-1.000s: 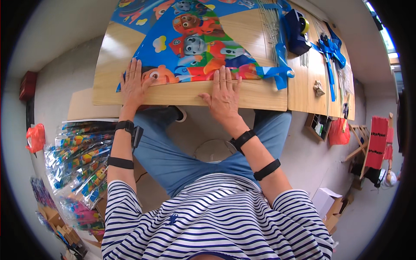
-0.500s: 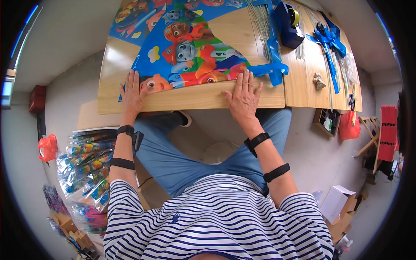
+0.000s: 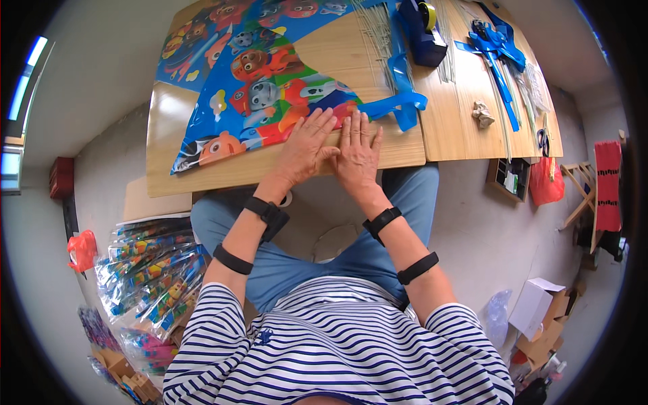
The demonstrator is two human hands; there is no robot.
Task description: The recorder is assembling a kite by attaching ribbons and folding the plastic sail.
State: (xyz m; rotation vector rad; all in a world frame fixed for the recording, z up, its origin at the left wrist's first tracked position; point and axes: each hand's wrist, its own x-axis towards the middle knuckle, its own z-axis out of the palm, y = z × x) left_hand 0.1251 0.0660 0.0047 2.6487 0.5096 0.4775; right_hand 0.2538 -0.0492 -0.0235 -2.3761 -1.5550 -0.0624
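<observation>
A glossy blue sheet [image 3: 217, 104] printed with colourful cartoon animals lies on the wooden table, with its lower edge along the table's near side. My left hand [image 3: 305, 148] rests flat on that edge, fingers stretched out and pointing up to the right. Close beside it, thumb against thumb or nearly so, my right hand [image 3: 358, 148] presses down flat at the sheet's right corner. Neither hand grips anything. From this corner a blue strip [image 3: 393, 104] runs rightward across the tabletop.
A dark blue tape dispenser [image 3: 422, 40] stands at the back, beside several thin rods [image 3: 375, 30]. Further right lie a blue ribbon bundle [image 3: 496, 50], a small beige lump [image 3: 482, 115] and scissors [image 3: 543, 142]. Several clear-wrapped printed packets [image 3: 152, 270] lie at lower left.
My left hand has slid rightward along the sheet's lower edge to beside my right hand, baring the left corner. The table appears shifted and slightly turned as the view moved.
</observation>
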